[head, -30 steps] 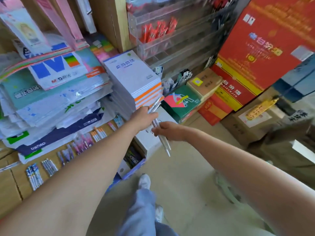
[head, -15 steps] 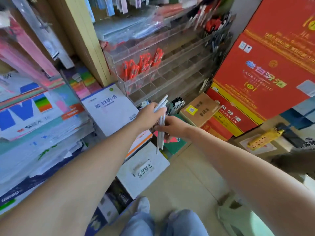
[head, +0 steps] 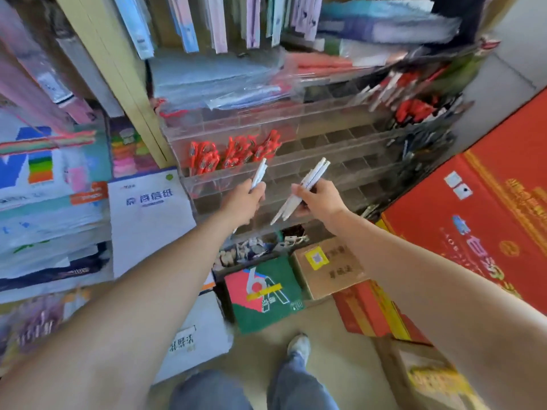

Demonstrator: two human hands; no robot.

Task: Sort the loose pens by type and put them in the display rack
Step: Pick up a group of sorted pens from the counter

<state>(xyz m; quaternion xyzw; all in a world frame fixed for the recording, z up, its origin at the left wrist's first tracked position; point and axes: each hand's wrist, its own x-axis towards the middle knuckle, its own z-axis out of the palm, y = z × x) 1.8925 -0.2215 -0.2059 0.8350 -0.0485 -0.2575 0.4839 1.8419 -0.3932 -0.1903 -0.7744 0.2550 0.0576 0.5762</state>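
Where left hand [head: 244, 202] grips pens [head: 260, 173], barrels hidden, rack [head: 340, 161] blurred

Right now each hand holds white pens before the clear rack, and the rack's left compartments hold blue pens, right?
No: the head view shows red pens in the left compartments of the rack, not blue. The left hand and right hand each hold white pens.

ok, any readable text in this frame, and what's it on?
"6A": green box, large print.
"信纸": white pad, end of its title; the first characters are unclear.
Red carton, brown box, white box, pens: print too blurred to read.
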